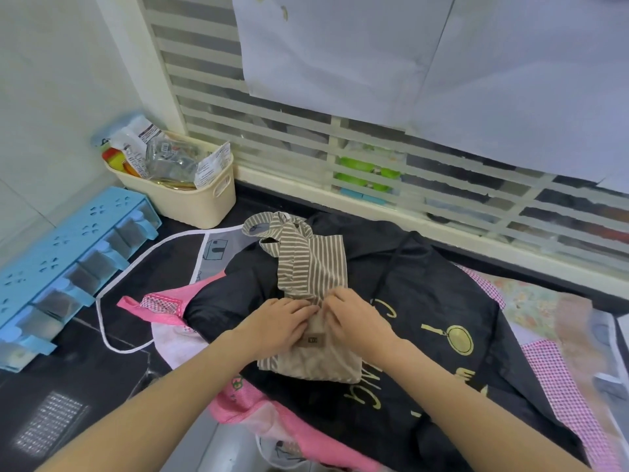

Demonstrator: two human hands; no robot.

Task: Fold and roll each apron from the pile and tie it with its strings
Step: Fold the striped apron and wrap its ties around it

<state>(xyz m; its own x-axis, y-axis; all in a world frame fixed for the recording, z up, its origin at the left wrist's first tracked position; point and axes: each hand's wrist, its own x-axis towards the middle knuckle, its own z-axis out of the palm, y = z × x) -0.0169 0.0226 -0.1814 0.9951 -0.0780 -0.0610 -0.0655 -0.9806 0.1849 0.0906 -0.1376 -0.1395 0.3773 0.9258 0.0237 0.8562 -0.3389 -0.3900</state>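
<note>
- Both forearms reach in from the bottom edge; the left hand point(279, 323) and right hand point(354, 318) meet on the striped apron point(311, 267), fingers curled down pinching its cloth.
- Folded narrow, that apron lies atop the black apron point(425, 301) on the pile; the hands cover its middle.
- Pink apron point(160, 306) is mostly buried.
- Bench point(102, 373) shows at left, beside a blue rack point(68, 240) and a cream basket point(190, 199).

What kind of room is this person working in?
Most likely a home kitchen: a dark stone counter under a window with striped blinds, a blue rack of seasoning drawers against the tiled wall, and a cream basket of packets. Aprons lie piled on the counter.
</note>
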